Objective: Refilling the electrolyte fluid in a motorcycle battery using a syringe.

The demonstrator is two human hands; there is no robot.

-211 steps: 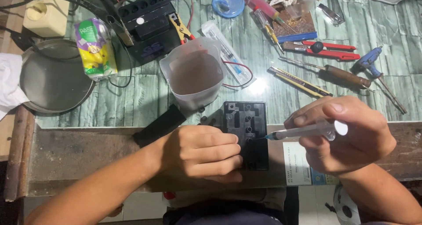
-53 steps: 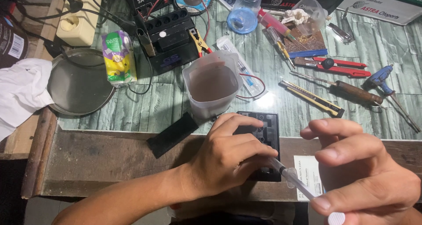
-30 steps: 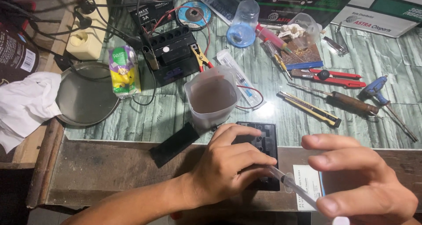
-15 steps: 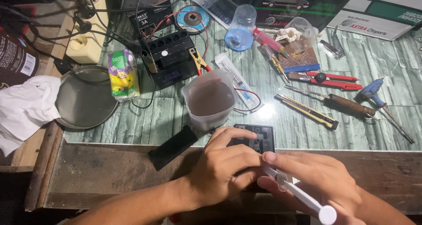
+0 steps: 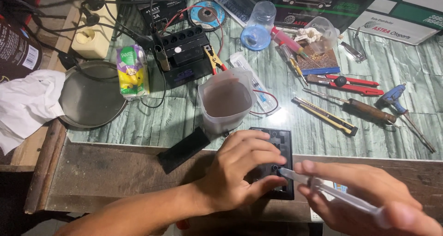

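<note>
Right now the left hand [image 5: 240, 171] lies flat over a small black battery [image 5: 277, 164] at the front edge of the worktop [image 5: 175, 120], fingers spread and pressing down on its top, so it steadies the thing rather than closing round it. The right hand [image 5: 364, 201] is closed on a clear syringe [image 5: 323, 190], pinched along the barrel with the thumb near the plunger end, and the tip of the syringe touches one of the small filler holes on top of the battery, just beside the left fingertips [image 5: 272, 158].

Judging from this, the step in hand is dosing liquid into the battery, one opening at a time. Whether the syringe holds liquid at this point is too blurred to tell. The next move seems to call for a slow, even push on the plunger with the tip kept square in the hole, while the left hand holds the battery from sliding off the edge; a slip could spill liquid over the top.

Just behind the battery stands a cloudy plastic jug [image 5: 226, 100], apparently the source for refills. Further back sit a larger black battery [image 5: 184, 56] with clips attached, a round metal pan [image 5: 90, 97], a white cloth [image 5: 27, 104], and to the right a yellow cutter [image 5: 325, 116] and a wooden-handled screwdriver [image 5: 369, 110].
</note>
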